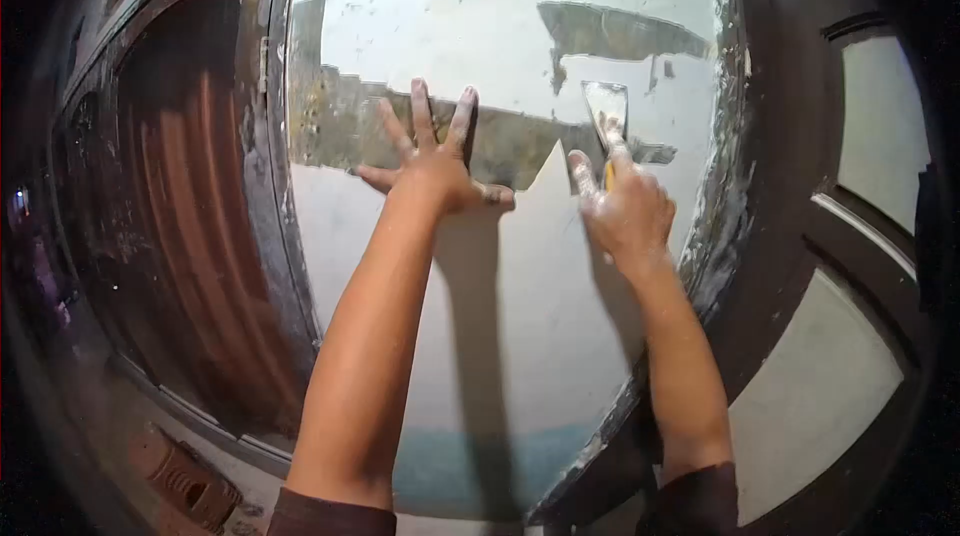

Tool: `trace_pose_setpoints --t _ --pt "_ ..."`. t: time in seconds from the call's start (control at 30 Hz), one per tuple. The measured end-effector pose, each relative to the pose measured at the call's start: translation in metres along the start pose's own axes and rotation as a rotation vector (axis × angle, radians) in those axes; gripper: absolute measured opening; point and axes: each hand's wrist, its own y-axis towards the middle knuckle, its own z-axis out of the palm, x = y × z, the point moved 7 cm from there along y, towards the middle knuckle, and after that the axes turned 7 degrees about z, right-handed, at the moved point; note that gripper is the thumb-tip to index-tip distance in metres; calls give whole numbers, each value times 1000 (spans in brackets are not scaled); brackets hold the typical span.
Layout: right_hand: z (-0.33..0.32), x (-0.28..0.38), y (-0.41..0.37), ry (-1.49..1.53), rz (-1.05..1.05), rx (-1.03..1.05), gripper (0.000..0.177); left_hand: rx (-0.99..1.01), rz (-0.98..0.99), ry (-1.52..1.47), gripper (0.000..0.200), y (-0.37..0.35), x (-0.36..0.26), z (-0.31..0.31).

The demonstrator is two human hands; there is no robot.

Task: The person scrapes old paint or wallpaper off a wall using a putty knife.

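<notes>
My left hand (432, 168) is spread against the wall (545, 306), its fingers apart over the border between white paint and a bare grey patch (345, 121). To its right, my right hand (628, 201) grips a putty knife (607, 108) by a yellow handle, mostly hidden in the fingers. The metal blade points up and lies at the wall, with white residue on it. White dust coats the fingers of both hands. Between the hands, a pointed tip of the white paint layer (557, 171) juts up into the grey band.
Another scraped grey patch (620, 31) is higher on the wall. Rough, chipped edges run down both sides of it. A dark door frame with a brown curtain (205, 166) stands at left, a panelled door (830, 366) at right. A brown plastic object (185, 476) sits low at left.
</notes>
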Motion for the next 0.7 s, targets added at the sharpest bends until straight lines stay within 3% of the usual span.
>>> trace_pose_setpoints --t 0.1,0.33,0.43,0.6,0.63,0.7 --pt "-1 2 17 106 -38 -86 66 27 -14 10 149 5 -2 0" --pt "6 -4 0 27 26 57 67 30 -18 41 153 7 1 6" --pt "3 3 20 78 -11 -37 66 40 -17 43 151 5 0 5" --pt "14 -8 13 67 -10 7 64 12 -12 32 138 6 6 8" --pt "10 -9 9 76 9 43 61 4 -10 66 122 1 5 6" --pt "13 -17 11 168 -1 55 59 -52 40 55 113 -5 8 1"
